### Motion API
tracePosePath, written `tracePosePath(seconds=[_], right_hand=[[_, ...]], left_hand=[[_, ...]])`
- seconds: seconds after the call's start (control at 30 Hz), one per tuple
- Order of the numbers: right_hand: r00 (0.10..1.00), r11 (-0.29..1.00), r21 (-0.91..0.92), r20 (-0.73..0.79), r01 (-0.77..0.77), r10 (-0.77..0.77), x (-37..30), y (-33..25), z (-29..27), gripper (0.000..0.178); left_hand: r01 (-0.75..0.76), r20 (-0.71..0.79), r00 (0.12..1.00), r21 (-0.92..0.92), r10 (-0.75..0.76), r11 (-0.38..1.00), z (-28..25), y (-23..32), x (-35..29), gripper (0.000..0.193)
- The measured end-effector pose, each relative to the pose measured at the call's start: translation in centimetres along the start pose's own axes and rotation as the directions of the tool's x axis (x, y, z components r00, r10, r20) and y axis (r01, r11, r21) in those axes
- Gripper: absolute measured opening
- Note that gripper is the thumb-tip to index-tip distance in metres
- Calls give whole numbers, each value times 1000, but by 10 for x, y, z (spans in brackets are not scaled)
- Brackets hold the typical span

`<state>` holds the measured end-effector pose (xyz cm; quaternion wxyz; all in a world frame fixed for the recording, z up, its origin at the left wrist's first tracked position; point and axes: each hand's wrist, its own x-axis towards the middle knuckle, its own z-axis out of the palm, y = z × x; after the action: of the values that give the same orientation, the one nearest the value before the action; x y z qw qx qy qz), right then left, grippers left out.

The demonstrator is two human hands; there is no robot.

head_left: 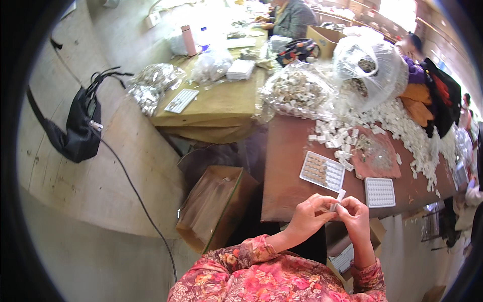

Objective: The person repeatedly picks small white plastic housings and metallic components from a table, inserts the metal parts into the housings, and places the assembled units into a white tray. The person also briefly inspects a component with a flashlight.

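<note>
Two trays (322,171) (380,192) lie on the table (284,171) ahead of me, white parts (402,126) heaped beyond — nothing blocks my hands. My left hand (308,216) and right hand (356,217) meet at the table edge, both pinching a small white piece (338,200).

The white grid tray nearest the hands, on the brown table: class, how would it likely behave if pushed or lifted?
The white grid tray lies flat, so it would probably slide, not roll or tip. It looks thin and moulded, so likely light and slightly flexible. Its cells appear empty, so little should spill.
</note>
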<state>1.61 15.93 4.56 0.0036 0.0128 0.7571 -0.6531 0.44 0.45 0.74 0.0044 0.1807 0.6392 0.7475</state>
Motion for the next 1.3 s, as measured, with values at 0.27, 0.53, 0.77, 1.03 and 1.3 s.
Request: tracePosePath(seconds=[0.27, 0.53, 0.77, 1.03, 1.3], right_hand=[[1000, 1000, -32, -12, 0, -1, 2, -6, 6, 7], [980, 883, -431, 16, 187, -200, 13, -11, 1, 7], [768, 541, -560, 330, 627, -548, 66, -94, 32, 13], [287, 20, -364, 699, 931, -655, 218, -135, 193, 14], [580, 304, -534, 482, 789, -656, 264, -188, 230, 45]], left_hand=[[41, -46, 998, -64, -44, 997, 3, -5, -1, 24], [316, 14, 935, -491, -355, 812, -12, -12, 14, 22], [40, -287, 947, -347, -146, 937, -31, -35, 10, 13], [17, -276, 957, -237, -84, 971, -35, -42, 7, 15], [51, -213, 971, -261, -109, 964, -38, -39, 8, 14]])
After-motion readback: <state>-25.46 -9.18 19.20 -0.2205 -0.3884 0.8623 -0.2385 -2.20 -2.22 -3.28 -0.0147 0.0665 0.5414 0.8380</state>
